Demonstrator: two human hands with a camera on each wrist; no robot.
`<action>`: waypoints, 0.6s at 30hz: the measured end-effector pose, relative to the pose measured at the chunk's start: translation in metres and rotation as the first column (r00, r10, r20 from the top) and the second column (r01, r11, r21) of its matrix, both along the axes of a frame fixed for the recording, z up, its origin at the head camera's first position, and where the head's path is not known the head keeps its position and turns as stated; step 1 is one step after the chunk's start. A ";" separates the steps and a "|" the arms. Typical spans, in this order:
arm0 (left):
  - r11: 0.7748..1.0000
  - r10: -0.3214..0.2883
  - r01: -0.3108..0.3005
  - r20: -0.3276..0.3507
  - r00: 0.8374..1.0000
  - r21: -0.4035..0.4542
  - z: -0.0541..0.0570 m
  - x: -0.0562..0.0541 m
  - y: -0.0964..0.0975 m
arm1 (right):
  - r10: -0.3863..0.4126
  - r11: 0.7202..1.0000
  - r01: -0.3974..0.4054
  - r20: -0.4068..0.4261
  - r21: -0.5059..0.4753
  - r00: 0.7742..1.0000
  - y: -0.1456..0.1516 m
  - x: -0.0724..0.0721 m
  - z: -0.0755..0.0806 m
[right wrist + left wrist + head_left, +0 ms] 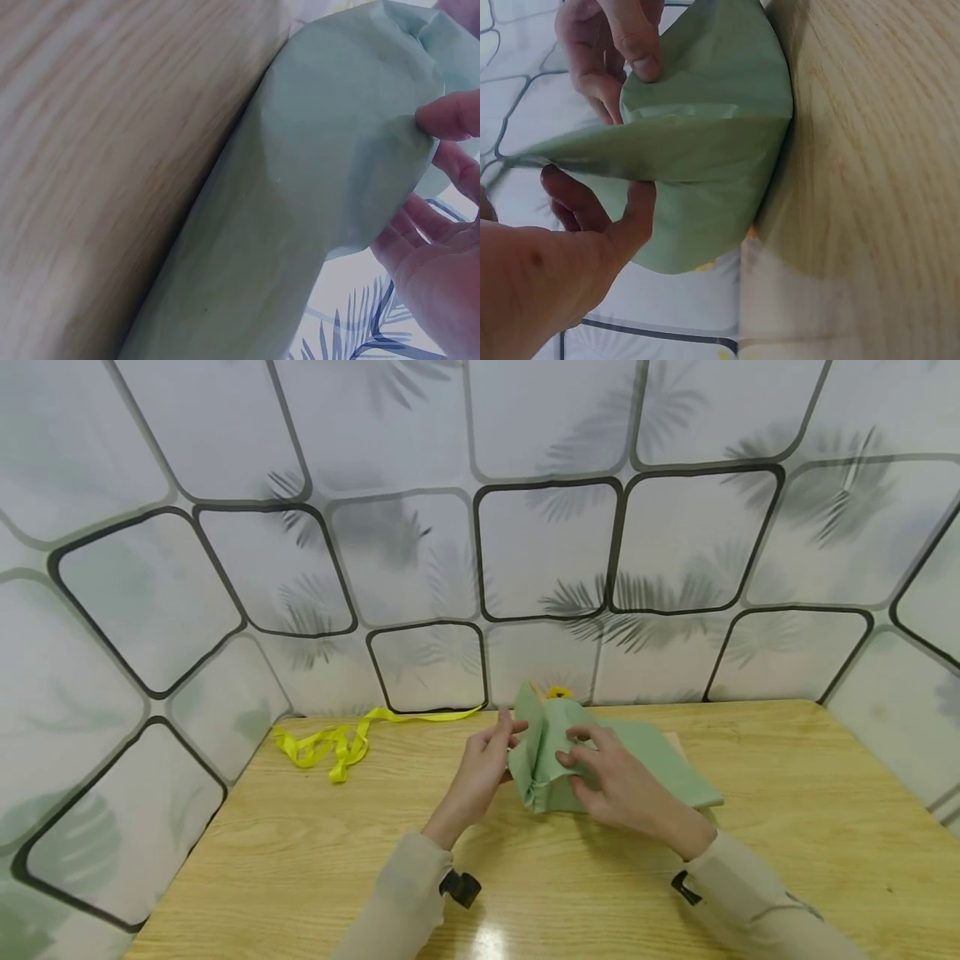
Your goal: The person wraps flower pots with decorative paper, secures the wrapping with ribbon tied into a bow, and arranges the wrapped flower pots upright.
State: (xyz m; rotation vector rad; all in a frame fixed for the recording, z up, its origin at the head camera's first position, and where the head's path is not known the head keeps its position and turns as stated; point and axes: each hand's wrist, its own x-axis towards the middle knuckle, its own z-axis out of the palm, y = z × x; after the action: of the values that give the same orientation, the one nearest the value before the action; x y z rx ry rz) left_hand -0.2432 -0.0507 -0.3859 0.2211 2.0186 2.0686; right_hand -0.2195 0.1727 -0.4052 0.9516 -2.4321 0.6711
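Matte green wrapping paper, folded and gathered at its left end, lies on the wooden table. My left hand holds the raised flap at that end; in the left wrist view its curled thumb and fingers meet the flap's edge. Over the middle of the paper, my right hand pinches an edge, with the thumb on one face and other fingers behind. A yellow flower shows just past the far edge. Whatever lies inside the folds is hidden.
A bright yellow ribbon lies in loose loops at the table's back left, its tail running toward the paper. A pale beige edge sticks out behind the green paper. Patterned fabric stands along the table's back.
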 end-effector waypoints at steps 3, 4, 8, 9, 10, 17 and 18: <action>0.989 -0.027 0.012 0.104 0.994 0.144 -0.006 -0.003 -0.004 | -0.002 1.000 0.002 -0.022 -0.010 1.000 0.000 0.000 -0.002; 0.985 -0.028 0.006 0.126 0.992 0.170 -0.008 -0.004 -0.004 | 0.000 1.000 0.000 -0.032 -0.011 0.999 0.001 0.000 -0.002; 0.987 -0.054 0.037 0.107 0.993 0.156 -0.018 -0.006 -0.004 | 0.022 1.000 -0.023 -0.080 -0.016 0.997 0.002 -0.001 -0.002; 0.989 -0.061 0.048 0.092 0.994 0.137 -0.020 -0.007 -0.003 | 0.030 0.999 -0.032 -0.089 -0.018 0.996 0.002 -0.001 -0.002; 0.991 -0.065 0.055 0.080 0.995 0.122 -0.022 -0.007 -0.002 | 0.037 0.999 -0.039 -0.094 -0.017 0.995 0.002 -0.001 -0.002; 0.998 -0.059 0.057 0.053 0.997 0.032 -0.024 -0.003 0.004 | -0.011 1.000 0.011 0.001 -0.011 1.000 0.005 0.004 0.001; 0.998 -0.055 0.054 0.055 0.997 0.023 -0.024 -0.003 0.005 | -0.015 1.000 0.015 0.008 -0.015 1.000 0.006 0.004 0.002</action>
State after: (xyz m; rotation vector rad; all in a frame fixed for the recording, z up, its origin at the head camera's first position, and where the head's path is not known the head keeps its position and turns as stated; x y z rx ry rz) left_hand -0.2459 -0.0462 -0.4102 0.2182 1.9375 2.0410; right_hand -0.2154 0.1784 -0.4036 0.9256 -2.4353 0.6879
